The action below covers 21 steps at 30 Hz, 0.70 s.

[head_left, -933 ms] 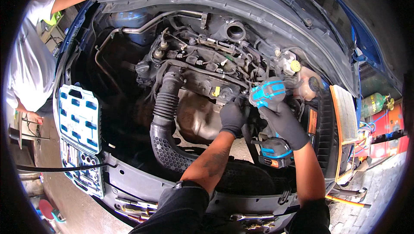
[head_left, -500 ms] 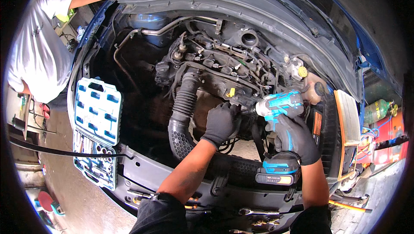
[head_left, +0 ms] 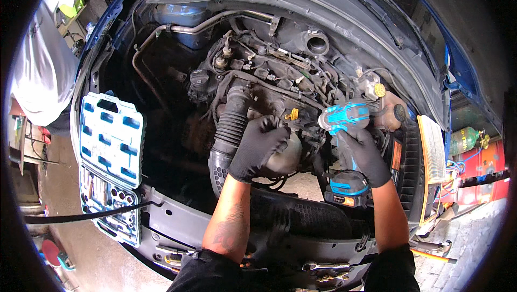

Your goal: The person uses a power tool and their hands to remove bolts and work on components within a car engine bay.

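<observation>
My right hand [head_left: 368, 156], in a black glove, grips the handle of a blue cordless impact wrench [head_left: 346, 116]. Its head points left toward the engine [head_left: 280, 76], and the battery hangs below near the front of the bay. My left hand [head_left: 261, 149], also gloved, is closed just right of the ribbed black air hose [head_left: 231, 122]. Its fingers curl inward; what they hold, if anything, is hidden. A yellow dipstick handle [head_left: 292, 114] stands just beyond that hand. Below it shows a rounded, pale metal part [head_left: 285, 155].
An open blue-and-white socket set case [head_left: 110, 146] leans at the bay's left edge. A wrench [head_left: 326, 266] lies on the front panel. An air filter [head_left: 432, 149] stands upright at right. Another person [head_left: 46, 71] stands at far left, near the fender.
My left hand has pulled back left and turned, baring the pale rounded part. The impact wrench has lifted slightly away from the engine in my right hand. The view has shifted a little.
</observation>
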Each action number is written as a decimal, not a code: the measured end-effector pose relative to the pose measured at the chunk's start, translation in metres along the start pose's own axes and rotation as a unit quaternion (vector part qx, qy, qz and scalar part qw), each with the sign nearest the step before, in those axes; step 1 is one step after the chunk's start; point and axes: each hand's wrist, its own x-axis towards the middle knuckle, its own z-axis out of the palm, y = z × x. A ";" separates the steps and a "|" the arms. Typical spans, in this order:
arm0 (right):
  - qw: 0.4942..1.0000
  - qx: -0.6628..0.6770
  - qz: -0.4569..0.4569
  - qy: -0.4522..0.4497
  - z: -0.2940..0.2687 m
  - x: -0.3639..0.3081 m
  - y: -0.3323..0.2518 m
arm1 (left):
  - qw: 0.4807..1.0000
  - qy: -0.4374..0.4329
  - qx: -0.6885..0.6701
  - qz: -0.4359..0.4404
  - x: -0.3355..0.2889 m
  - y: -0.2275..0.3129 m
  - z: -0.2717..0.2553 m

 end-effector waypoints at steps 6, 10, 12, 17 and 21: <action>0.998 -0.042 -0.041 -0.009 0.010 0.040 0.030 | 0.978 -0.042 -0.205 -0.015 0.001 -0.007 -0.010; 0.995 -0.048 0.082 -0.020 0.020 0.048 0.017 | 0.881 -0.061 -0.433 -0.177 0.019 -0.026 -0.013; 0.994 -0.103 0.032 -0.027 0.015 0.055 0.025 | 0.834 -0.116 -0.512 -0.171 0.023 -0.023 -0.007; 0.941 -0.255 -0.167 -0.145 0.008 0.071 0.004 | 0.757 -0.132 -0.620 -0.156 0.037 -0.042 -0.011; 0.985 -0.098 0.047 -0.135 0.025 0.070 -0.017 | 0.799 -0.059 -0.581 -0.142 0.043 -0.084 -0.028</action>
